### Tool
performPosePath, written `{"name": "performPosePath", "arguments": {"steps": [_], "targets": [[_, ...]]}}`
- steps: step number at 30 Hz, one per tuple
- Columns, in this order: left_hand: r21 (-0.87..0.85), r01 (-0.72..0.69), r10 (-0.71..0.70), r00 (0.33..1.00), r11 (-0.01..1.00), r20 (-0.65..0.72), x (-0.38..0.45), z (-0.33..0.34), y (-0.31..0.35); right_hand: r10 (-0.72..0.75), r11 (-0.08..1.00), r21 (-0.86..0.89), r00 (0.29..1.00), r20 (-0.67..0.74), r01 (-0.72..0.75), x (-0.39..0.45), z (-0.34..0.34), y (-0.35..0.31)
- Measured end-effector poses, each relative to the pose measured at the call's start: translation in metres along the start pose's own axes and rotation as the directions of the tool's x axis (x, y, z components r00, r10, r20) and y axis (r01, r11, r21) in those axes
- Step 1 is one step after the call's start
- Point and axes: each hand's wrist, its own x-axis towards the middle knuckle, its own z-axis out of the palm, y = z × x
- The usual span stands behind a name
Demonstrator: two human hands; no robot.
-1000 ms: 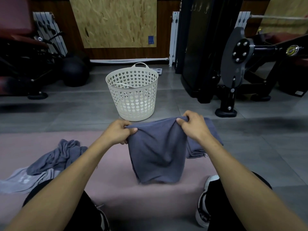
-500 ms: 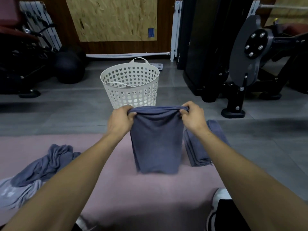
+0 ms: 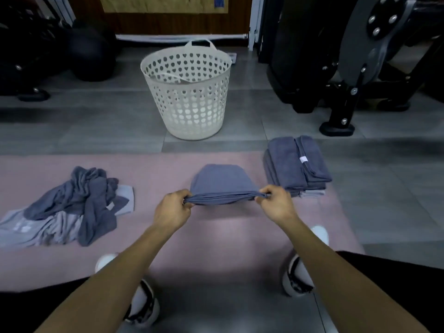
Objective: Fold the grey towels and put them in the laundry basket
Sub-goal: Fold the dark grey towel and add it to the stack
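Left hand (image 3: 171, 211) and right hand (image 3: 276, 205) both closed in a pinch on the near edge of a grey towel (image 3: 223, 182), one at each corner. Edge lifted and stretched taut between them; several layers show along it. Far part of the towel lies flat on the pink mat (image 3: 156, 174).

Stack (image 3: 298, 164) of folded grey towels just right of the held one, at the mat's right edge, partly over the floor (image 3: 96, 126). White tag visible on the top towel.

Heap (image 3: 72, 207) of unfolded towels at left on the mat, dark grey over lighter grey, well apart from the hands.

Basket (image 3: 189, 92), white, heart-shaped holes, upright on grey floor tiles beyond the mat, roughly in line with the held towel. One handle folded inside; cannot tell whether any towel is in it.

Shoes (image 3: 144, 306) at the bottom, either side of the arms. Dark gym machine (image 3: 360, 56) to the right behind, black ball (image 3: 90, 56) to the left behind.
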Motion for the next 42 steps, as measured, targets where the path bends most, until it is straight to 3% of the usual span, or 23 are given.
{"name": "performPosePath", "arguments": {"steps": [6,10,13,20,29,34,39,40,42], "targets": [[-0.038,0.029,-0.022,0.982,0.999,0.187,-0.054,0.036,-0.040,0.081,0.995,-0.071,0.972,0.220,-0.067,-0.046,0.030,0.066],[-0.090,-0.068,0.088,0.964,0.994,0.251,-0.072,0.046,-0.048,0.071,0.995,-0.089,0.966,0.247,-0.050,-0.056,0.034,0.081],[-0.057,-0.081,0.096,0.930,0.995,0.355,-0.083,0.050,-0.050,0.065,0.992,-0.123,0.953,0.295,-0.029,-0.065,0.037,0.085],[0.055,-0.109,0.056,0.806,0.993,0.589,-0.110,0.072,-0.069,0.141,0.932,-0.355,0.824,0.548,0.076,-0.093,0.051,0.101],[0.074,-0.137,0.064,0.792,0.988,0.608,-0.121,0.098,-0.086,0.168,0.912,-0.402,0.818,0.550,0.083,-0.103,0.068,0.116],[0.035,-0.026,-0.001,0.799,0.999,0.601,-0.115,0.097,-0.091,0.190,0.929,-0.368,0.816,0.545,0.030,-0.095,0.068,0.116],[0.058,0.042,-0.071,0.638,0.997,0.767,-0.111,0.086,-0.087,0.292,0.909,-0.415,0.646,0.705,0.042,-0.085,0.066,0.103],[0.049,0.076,-0.087,0.630,0.996,0.772,-0.111,0.085,-0.088,0.288,0.914,-0.405,0.645,0.708,0.036,-0.083,0.068,0.103],[-0.020,0.168,-0.101,0.679,0.986,0.727,-0.110,0.087,-0.090,0.253,0.942,-0.335,0.716,0.650,-0.028,-0.080,0.071,0.106]]}}
